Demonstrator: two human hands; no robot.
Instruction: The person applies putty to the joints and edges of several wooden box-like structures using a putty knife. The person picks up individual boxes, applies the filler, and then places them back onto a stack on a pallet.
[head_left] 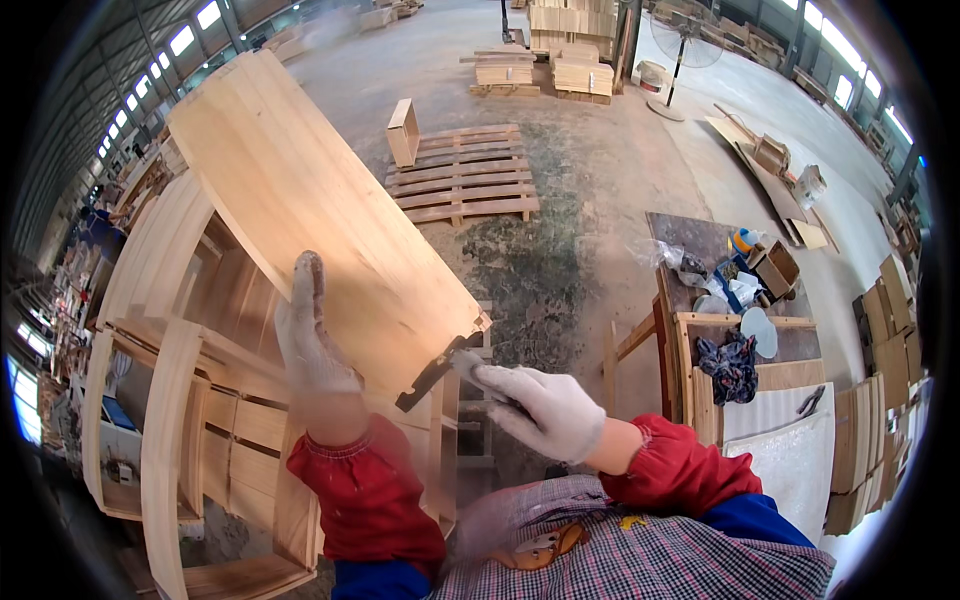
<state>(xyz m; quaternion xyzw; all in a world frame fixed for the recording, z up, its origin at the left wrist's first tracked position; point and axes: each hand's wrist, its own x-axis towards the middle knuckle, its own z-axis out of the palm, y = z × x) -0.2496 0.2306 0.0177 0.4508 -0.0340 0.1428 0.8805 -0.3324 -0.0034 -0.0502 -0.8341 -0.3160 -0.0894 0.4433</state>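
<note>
Right hand grasps a dark tool at the near end of a board slanting away leftward; left hand, grip unclear, overlaps its edge.

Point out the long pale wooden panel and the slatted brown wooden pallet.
Long pale wooden panel (322, 205), head view: middle of broad face.
Slatted brown wooden pallet (480, 177), head view: a middle slat.

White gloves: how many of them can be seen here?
2: one on the left hand, in front of the pale board; one on the right hand, which holds a dark flat piece. More may be hidden farther away.
</note>
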